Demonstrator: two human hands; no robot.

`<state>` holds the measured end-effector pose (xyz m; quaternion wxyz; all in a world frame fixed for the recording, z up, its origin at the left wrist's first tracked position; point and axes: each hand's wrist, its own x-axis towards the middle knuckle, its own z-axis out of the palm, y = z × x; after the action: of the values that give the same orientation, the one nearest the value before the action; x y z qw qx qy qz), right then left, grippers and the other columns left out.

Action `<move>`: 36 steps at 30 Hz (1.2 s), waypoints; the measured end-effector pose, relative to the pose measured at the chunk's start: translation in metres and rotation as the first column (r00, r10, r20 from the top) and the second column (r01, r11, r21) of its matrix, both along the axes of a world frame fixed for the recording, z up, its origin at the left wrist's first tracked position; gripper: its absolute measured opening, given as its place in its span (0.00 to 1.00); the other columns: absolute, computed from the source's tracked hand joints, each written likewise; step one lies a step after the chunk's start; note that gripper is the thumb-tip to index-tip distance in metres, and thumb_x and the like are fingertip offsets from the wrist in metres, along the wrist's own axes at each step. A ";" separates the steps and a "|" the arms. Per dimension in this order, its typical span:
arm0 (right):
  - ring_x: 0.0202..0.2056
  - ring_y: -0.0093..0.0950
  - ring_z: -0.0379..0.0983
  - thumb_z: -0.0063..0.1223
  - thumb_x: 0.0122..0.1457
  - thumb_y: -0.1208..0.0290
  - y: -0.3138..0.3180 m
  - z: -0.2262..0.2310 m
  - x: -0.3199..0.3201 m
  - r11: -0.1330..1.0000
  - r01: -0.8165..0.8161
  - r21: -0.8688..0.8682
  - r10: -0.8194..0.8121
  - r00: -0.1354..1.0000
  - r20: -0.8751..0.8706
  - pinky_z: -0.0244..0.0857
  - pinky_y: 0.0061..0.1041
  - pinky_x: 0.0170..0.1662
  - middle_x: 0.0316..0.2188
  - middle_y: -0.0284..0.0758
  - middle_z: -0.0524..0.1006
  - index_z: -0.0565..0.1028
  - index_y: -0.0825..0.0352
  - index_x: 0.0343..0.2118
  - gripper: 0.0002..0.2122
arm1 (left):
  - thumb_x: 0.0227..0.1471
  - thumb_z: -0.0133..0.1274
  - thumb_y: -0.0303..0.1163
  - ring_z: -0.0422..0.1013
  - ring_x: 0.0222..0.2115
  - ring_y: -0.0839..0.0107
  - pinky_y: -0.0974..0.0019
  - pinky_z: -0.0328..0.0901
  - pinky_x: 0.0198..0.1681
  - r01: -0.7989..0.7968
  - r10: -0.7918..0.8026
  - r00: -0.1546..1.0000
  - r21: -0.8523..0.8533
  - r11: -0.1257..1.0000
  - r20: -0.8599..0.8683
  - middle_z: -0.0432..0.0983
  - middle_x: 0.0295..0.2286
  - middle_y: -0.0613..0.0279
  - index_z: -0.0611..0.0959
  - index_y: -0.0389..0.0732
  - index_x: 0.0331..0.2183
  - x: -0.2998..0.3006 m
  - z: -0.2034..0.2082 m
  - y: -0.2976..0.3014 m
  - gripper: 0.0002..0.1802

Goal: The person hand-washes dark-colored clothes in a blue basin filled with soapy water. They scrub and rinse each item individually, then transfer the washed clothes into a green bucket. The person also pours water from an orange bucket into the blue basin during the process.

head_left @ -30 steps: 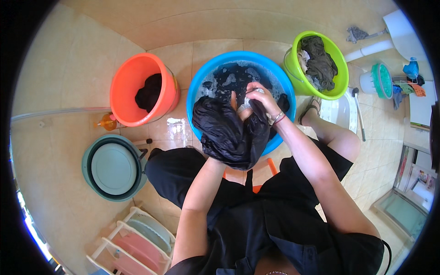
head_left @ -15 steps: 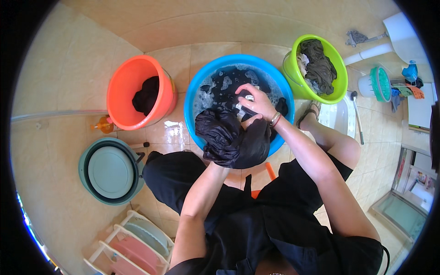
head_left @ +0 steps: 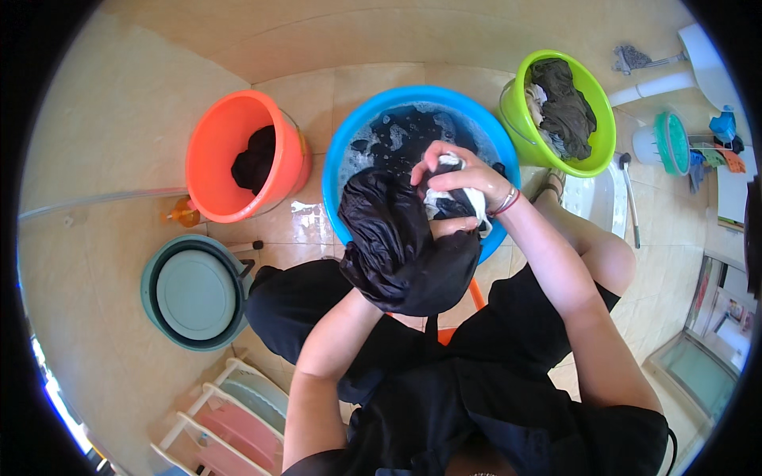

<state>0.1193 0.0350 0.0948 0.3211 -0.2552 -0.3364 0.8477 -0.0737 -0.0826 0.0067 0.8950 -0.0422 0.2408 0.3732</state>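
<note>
A wet black garment (head_left: 397, 246), shiny and bunched up, is raised over the near side of a blue basin (head_left: 508, 135) of dark, sudsy water. My left forearm goes in beneath the garment. Most of my left hand (head_left: 452, 228) is covered by it; only a part shows at its right edge, gripping the fabric. My right hand (head_left: 464, 176), with bracelets at the wrist, has its fingers curled round a white-and-black piece of cloth (head_left: 446, 198). Whether that piece belongs to the black garment, I cannot tell.
An orange bucket (head_left: 208, 159) with dark cloth stands to the left, a green bucket (head_left: 508, 107) with clothes to the right. A grey-green collapsible tub (head_left: 194, 293) is at lower left, near a rack (head_left: 230, 424) of basins. A long-handled brush (head_left: 631, 198) lies at right.
Both hands have lifted and come nearer with the black garment. More of the white-and-black cloth now shows at my right hand. The view has shifted slightly.
</note>
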 end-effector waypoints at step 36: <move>0.57 0.46 0.59 0.60 0.47 0.41 0.037 0.071 0.069 0.644 -0.301 0.703 -0.580 0.408 0.705 0.54 0.40 0.60 0.57 0.46 0.63 0.62 0.63 0.59 0.40 | 0.44 0.61 0.44 0.67 0.51 0.57 0.63 0.59 0.56 0.365 0.191 0.640 0.514 0.776 -0.744 0.71 0.48 0.47 0.67 0.35 0.55 0.143 0.054 0.157 0.41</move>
<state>0.1886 0.0723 0.1655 0.2405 -0.5409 -0.7420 0.3146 0.0693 0.0745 0.0603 0.6865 0.4295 0.4586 0.3658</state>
